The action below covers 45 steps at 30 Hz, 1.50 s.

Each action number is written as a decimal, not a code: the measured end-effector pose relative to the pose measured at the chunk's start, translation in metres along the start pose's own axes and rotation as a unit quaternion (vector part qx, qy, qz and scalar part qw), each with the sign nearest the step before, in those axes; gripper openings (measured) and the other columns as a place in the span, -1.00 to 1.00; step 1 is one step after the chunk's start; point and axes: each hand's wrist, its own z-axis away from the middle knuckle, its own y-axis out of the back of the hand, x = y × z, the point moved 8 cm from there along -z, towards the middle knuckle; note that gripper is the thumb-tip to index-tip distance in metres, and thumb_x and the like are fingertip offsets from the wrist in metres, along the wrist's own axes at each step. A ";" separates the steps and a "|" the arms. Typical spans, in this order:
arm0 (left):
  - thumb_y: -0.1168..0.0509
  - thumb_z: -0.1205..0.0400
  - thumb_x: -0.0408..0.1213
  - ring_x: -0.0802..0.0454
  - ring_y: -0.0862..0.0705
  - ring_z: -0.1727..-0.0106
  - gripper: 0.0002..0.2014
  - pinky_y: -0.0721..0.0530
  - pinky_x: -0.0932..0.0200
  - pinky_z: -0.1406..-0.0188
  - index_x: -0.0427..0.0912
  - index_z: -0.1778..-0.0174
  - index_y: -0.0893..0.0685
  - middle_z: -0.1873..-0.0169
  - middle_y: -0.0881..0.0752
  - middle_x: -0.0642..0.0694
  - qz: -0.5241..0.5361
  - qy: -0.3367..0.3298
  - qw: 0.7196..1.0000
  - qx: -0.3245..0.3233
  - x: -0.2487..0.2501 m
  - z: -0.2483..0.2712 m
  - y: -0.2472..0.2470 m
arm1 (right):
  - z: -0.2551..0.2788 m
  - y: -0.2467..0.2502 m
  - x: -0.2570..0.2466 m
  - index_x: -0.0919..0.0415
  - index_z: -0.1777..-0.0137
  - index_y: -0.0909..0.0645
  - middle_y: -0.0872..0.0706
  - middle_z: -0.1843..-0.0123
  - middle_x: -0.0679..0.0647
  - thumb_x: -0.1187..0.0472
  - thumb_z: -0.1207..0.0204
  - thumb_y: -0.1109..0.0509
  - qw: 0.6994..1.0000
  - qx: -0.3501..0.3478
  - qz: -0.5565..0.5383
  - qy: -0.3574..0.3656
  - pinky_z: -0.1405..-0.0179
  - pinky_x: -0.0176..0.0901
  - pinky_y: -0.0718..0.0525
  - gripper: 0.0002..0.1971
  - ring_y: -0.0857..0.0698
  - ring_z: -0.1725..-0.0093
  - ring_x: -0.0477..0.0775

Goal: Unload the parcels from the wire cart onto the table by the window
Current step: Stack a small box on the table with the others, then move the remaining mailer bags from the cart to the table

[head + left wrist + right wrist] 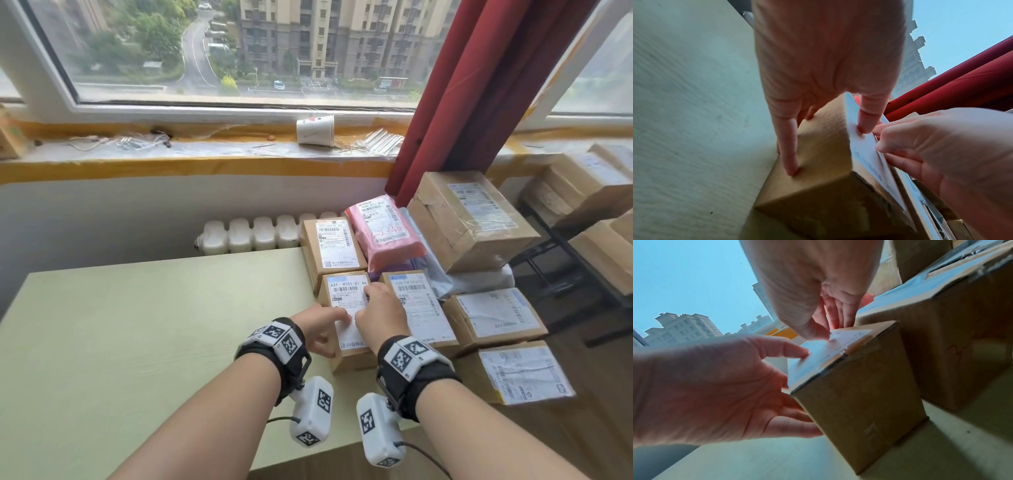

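Note:
A small cardboard box point(346, 294) with a white shipping label stands on the pale green table point(137, 325), at the left of a cluster of parcels. My left hand point(322, 325) holds its left side, thumb on the label and fingers down the side wall point(824, 162). My right hand point(380, 315) grips its right edge, thumb on the label point(838, 344) and fingers reaching down between this box and the neighbouring labelled box point(421, 308). The box bottom rests on the table in the right wrist view.
Around it lie a pink mailer point(383, 229), a flat box point(334, 245), a large box point(469, 219) and two more boxes point(493, 315) toward the right table edge. A dark-framed cart point(548, 246) with boxes stands right. Red curtain point(479, 85), sill cup point(315, 130), radiator point(253, 234) behind.

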 end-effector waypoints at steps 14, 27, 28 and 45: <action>-0.28 -0.66 -0.22 -0.11 -0.57 -0.16 -0.56 -0.71 -0.11 -0.14 -0.12 -0.47 -0.42 -0.26 -0.54 -0.11 0.017 -0.013 1.000 0.013 0.001 0.008 -0.001 | -0.002 0.011 0.003 0.21 -0.39 -0.56 -0.56 -0.39 0.06 0.29 -0.52 -0.35 1.000 0.001 0.006 0.010 -0.32 -0.12 -0.47 -0.58 -0.56 -0.33 0.09; -0.27 -0.68 -0.11 -0.26 -0.33 -0.56 -0.46 -0.54 -0.12 -0.35 -0.15 -0.57 -0.34 -0.60 -0.28 -0.18 -0.033 -0.041 0.997 0.055 0.005 0.052 0.010 | 0.027 0.035 -0.007 0.13 -0.44 -0.53 -0.58 -0.44 0.07 0.20 -0.58 -0.29 0.999 0.013 -0.032 0.027 -0.36 -0.07 -0.49 -0.59 -0.56 -0.38 0.11; -0.27 -0.68 -0.10 -0.25 -0.34 -0.55 -0.46 -0.54 -0.11 -0.35 -0.16 -0.57 -0.34 -0.59 -0.29 -0.18 -0.039 -0.045 0.996 0.059 0.006 0.057 0.010 | 0.029 0.037 -0.008 0.13 -0.44 -0.54 -0.58 -0.44 0.07 0.20 -0.59 -0.29 0.999 0.014 -0.032 0.031 -0.36 -0.07 -0.49 -0.59 -0.56 -0.38 0.11; -0.16 -0.69 -0.27 -0.03 -0.63 -0.03 -0.72 -0.58 0.07 -0.07 -0.21 -0.28 -0.62 -0.01 -0.64 -0.11 -0.042 -0.139 0.967 0.210 -0.031 0.166 0.080 | 0.086 0.033 -0.093 0.15 -0.25 -0.67 -0.74 -0.22 0.06 0.22 -0.58 -0.26 0.986 -0.002 -0.070 0.152 -0.25 -0.14 -0.54 -0.71 -0.67 -0.20 0.10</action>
